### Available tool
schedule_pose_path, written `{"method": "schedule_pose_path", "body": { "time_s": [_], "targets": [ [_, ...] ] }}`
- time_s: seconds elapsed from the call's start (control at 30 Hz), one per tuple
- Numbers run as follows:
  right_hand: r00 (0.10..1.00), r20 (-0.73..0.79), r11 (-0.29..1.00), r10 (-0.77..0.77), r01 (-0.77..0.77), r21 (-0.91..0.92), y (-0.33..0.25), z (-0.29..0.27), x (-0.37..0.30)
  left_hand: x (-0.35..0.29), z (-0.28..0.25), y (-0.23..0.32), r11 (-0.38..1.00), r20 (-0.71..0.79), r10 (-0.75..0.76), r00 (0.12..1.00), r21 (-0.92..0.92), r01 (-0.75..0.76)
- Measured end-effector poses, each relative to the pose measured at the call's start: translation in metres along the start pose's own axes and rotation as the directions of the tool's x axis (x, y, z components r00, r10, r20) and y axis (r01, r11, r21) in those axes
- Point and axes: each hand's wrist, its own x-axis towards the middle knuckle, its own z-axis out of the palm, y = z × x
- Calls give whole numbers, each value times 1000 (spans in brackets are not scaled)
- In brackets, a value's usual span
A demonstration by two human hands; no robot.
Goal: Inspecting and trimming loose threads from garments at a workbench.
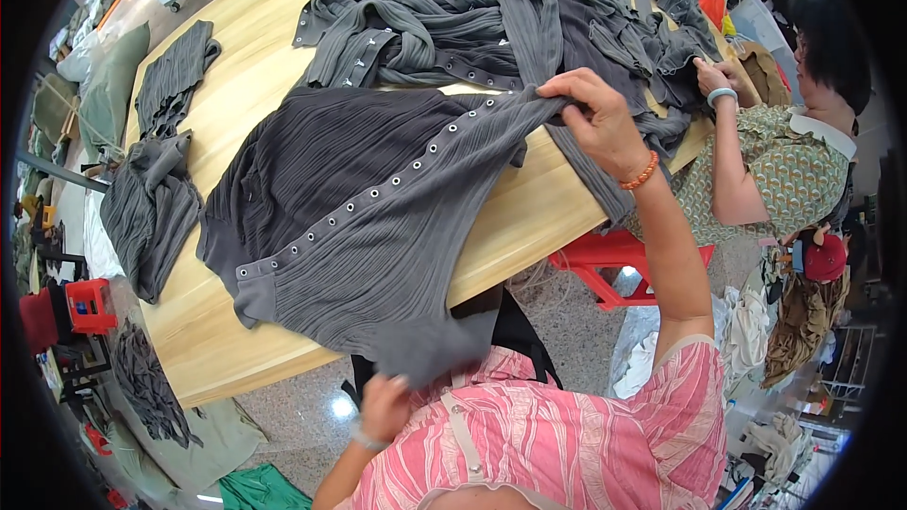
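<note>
A garment workshop: heaps of grey pleated snap-buttoned garments (529,9) cover a long pale wooden worktable (255,66), a co-worker (794,161) seated beside it.

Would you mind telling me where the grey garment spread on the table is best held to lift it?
Probably by the snap-studded edge band, from the table's near side: it runs stiff and straight across the grey garment. The right hand already pinches its far end; the left hand holds the hem.

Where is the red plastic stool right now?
In the head view the red plastic stool stands on the floor right of centre, beside the wooden table edge, below the person's raised right hand and left of the seated co-worker.
</note>
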Motion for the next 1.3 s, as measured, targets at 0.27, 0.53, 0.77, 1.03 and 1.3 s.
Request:
{"method": "schedule_pose_path", "body": {
  "time_s": [0.27,0.53,0.77,1.03,1.3],
  "targets": [
    [956,291,999,-27,16,41,-24,-24,-76,-111,-106,56,934,-330,-56,942,-351,-68],
    [930,348,981,119,-55,-189,14,-6,-109,-52,-96,28,863,-180,-369,912,299,408],
    [940,21,934,342,-342,104,23,36,-62,-16,-43,93,278,-102,327,940,960,7],
    [881,235,883,412,-449,136,46,114,25,210,-84,193,-78,218,732,646,968,-238],
    [843,530,990,-91,17,143,-26,129,39,284,-109,228,37,-124,326,937,992,118]
  ]
}}
